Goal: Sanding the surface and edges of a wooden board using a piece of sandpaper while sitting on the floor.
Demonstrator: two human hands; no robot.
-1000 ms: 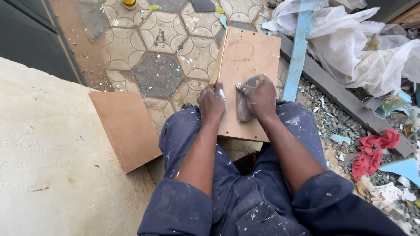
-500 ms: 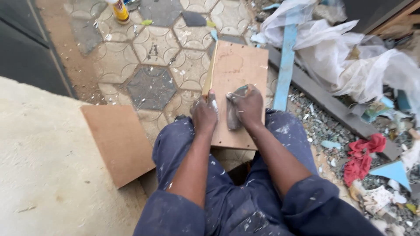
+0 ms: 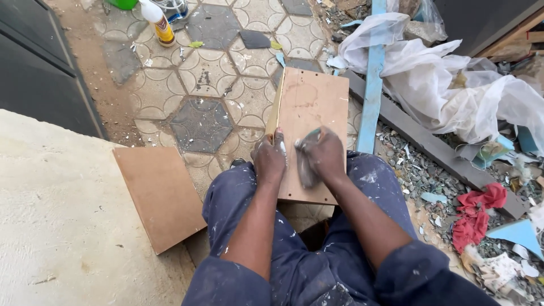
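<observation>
So this is the sanding/rubbing-down stage on a small wooden board (image 3: 311, 113). The board rests across the person's knees, its near edge on the lap and its far edge sticking out over the paved floor (image 3: 215, 73). It's a flat brown panel with a thin strip standing along its left edge.

The left hand (image 3: 268, 160) is clamped on that left edge, down near the near-left corner, fingers curled over the strip to steady the piece. The right hand (image 3: 324, 154) is closed around a folded grey piece of abrasive sheet or rag (image 3: 305, 164), hard to say which, and presses it flat on the board's face in the near half, just beside the left hand. So both grips are shut, one on the board, one on the pad.

My read: the near part is getting worked and the far half has yet to be covered. The next stroke would call for steady pressure, with the left hand pinning the board so it doesn't slide off the knees.

Around it: a second brown panel (image 3: 160, 195) lies on the concrete ledge to the left, a glue bottle (image 3: 158, 24) stands near the top of the floor, and there's a blue plank (image 3: 371, 85), plastic sheeting (image 3: 453, 79) and a red cloth (image 3: 476, 212) in the rubble on the right.
</observation>
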